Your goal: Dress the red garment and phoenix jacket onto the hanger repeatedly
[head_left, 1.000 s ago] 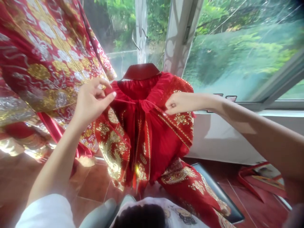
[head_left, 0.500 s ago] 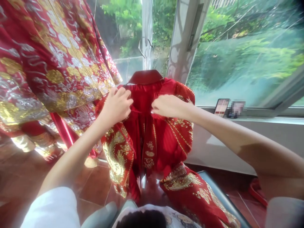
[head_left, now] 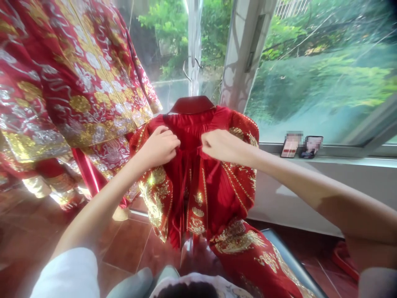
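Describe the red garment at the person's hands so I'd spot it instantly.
Find the big grey-framed glass window and the thin metal hook before it. Below hangs a gathered red fabric garment with gold-embroidered panels, left hand and right hand at its front. Plain red gathers set it apart from the red fabric robe at picture left, patterned in gold and silver.

A metal hanger (head_left: 191, 87) bears a red garment (head_left: 214, 194) trimmed in gold before a window. To the right, two phones, one (head_left: 289, 147) beside the other (head_left: 311, 147), stand tilted back on a pale windowsill (head_left: 356, 162). Below, gold-embroidered red cloth (head_left: 254, 252) appears draped across a dark, smooth-topped seat (head_left: 290, 253). Reddish-brown tiles line the sunlit floor (head_left: 120, 244), where a red item (head_left: 344, 260), partly hidden by an arm, lies at far right.
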Demonstrator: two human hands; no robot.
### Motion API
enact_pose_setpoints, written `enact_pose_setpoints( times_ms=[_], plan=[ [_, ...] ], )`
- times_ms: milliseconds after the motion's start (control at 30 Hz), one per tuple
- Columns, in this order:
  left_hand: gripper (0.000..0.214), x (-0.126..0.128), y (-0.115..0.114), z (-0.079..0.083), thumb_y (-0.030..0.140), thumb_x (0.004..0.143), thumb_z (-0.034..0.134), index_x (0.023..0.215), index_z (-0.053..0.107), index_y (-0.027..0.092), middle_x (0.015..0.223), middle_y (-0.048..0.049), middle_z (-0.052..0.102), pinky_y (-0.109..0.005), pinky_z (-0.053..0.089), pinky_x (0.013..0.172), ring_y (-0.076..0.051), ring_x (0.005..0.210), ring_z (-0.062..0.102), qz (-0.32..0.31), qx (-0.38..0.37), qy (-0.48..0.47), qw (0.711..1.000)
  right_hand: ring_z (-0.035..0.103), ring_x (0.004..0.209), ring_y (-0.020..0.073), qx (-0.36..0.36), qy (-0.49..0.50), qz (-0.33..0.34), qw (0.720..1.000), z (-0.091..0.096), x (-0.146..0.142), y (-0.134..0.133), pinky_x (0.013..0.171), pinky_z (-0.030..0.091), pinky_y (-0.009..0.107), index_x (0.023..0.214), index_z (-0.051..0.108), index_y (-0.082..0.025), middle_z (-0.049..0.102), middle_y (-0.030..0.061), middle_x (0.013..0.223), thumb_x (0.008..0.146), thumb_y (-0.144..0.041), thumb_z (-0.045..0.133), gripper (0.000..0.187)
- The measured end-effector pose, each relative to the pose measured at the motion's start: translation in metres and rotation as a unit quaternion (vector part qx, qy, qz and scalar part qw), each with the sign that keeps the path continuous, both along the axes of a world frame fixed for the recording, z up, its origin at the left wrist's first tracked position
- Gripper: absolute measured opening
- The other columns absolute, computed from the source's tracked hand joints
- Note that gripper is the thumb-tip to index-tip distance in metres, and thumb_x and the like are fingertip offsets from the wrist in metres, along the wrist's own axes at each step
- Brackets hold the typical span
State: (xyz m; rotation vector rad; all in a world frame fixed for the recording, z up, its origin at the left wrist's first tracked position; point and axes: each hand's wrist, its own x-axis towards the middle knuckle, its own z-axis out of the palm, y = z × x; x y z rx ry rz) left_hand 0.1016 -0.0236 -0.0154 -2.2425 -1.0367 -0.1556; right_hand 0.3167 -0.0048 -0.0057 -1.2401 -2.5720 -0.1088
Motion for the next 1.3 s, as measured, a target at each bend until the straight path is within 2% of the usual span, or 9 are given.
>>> enact_pose_setpoints(
  times_ms=[167,267,367,500,667,767,967,1133,1300],
  plan=[
    [0.023,-0.007,-0.004,0.008,0.012,0.087,0.043,0.085,0.065,0.016,0.087,-0.0061,0.069,-0.039,0.031,0.095,-0.020,0.091,0.058,-0.032,-0.033,-0.024,0.999,0.055,0.074,0.0157,0.031,0.055,0.088,0.994,-0.023,-0.029,0.009,0.064,0.033,0.027,0.099,0.065,-0.013,0.064,0.0097,0.096,0.089,-0.035,0.055,0.026],
    [0.024,-0.014,-0.006,0.013,0.015,0.090,0.043,0.089,0.067,0.019,0.092,-0.0047,0.070,-0.038,0.028,0.101,-0.019,0.095,0.058,-0.039,-0.037,-0.014,0.998,0.052,0.075,0.0139,0.015,0.085,0.170,0.982,-0.032,-0.042,0.018,0.068,0.033,0.026,0.080,0.065,-0.013,0.062,0.0063,0.089,0.088,-0.027,0.057,0.017],
    [0.022,-0.026,-0.001,0.023,0.026,0.093,0.047,0.094,0.068,0.022,0.105,-0.0052,0.069,-0.041,0.024,0.106,-0.020,0.105,0.056,-0.031,-0.012,-0.021,0.999,0.040,0.060,0.0083,-0.085,0.178,0.225,0.954,-0.035,-0.046,0.022,0.064,0.030,0.025,0.055,0.047,-0.014,0.046,-0.0029,0.059,0.085,-0.016,0.055,0.031],
    [0.024,-0.042,0.013,0.046,0.033,0.092,0.048,0.088,0.069,0.022,0.103,-0.0063,0.069,-0.041,0.034,0.101,-0.021,0.103,0.058,-0.051,-0.020,-0.075,0.996,0.027,0.050,0.0052,-0.207,0.334,0.208,0.896,-0.036,-0.044,0.020,0.055,0.023,0.024,0.050,0.032,-0.017,0.030,-0.0072,0.050,0.081,-0.019,0.055,0.038],
    [0.024,-0.058,0.034,0.078,0.035,0.089,0.053,0.080,0.070,0.020,0.082,-0.0068,0.069,-0.034,0.046,0.081,-0.018,0.083,0.061,-0.150,-0.106,-0.215,0.959,0.030,0.047,0.0055,-0.261,0.422,0.195,0.846,-0.022,-0.041,0.013,0.050,0.022,0.023,0.057,0.035,-0.018,0.035,-0.0068,0.053,0.086,-0.033,0.049,0.035],
    [0.022,-0.069,0.047,0.083,0.038,0.082,0.063,0.078,0.070,0.018,0.080,-0.0067,0.070,-0.032,0.048,0.074,-0.017,0.078,0.062,-0.151,-0.152,-0.352,0.911,0.030,0.048,0.0050,-0.211,0.421,0.179,0.864,-0.010,-0.041,0.010,0.050,0.022,0.023,0.057,0.036,-0.018,0.035,-0.0066,0.053,0.088,-0.035,0.051,0.038],
    [0.031,-0.080,0.079,0.062,0.045,0.077,0.065,0.068,0.066,0.016,0.073,-0.0052,0.067,-0.028,0.046,0.066,-0.013,0.066,0.058,-0.134,-0.253,-0.484,0.827,0.034,0.053,0.0055,-0.116,0.369,0.182,0.904,-0.013,-0.052,0.015,0.056,0.027,0.023,0.056,0.043,-0.016,0.041,-0.0053,0.054,0.087,-0.024,0.057,0.035],
    [0.029,-0.077,0.072,0.058,0.045,0.077,0.066,0.074,0.066,0.017,0.074,-0.0041,0.066,-0.026,0.045,0.063,-0.012,0.065,0.057,-0.049,-0.221,-0.480,0.848,0.056,0.068,0.0113,-0.083,0.448,0.189,0.870,-0.023,-0.066,0.016,0.066,0.040,0.024,0.081,0.064,-0.013,0.066,0.0036,0.078,0.088,-0.024,0.056,0.015],
    [0.049,-0.070,0.051,0.053,0.058,0.082,0.055,0.054,0.053,0.017,0.050,-0.0002,0.051,-0.024,0.034,0.046,-0.009,0.046,0.042,-0.012,-0.239,-0.503,0.830,0.059,0.069,0.0135,-0.035,0.346,0.215,0.913,-0.019,-0.067,0.031,0.070,0.043,0.026,0.094,0.068,-0.012,0.068,0.0065,0.082,0.097,-0.027,0.042,0.030]
  ],
)
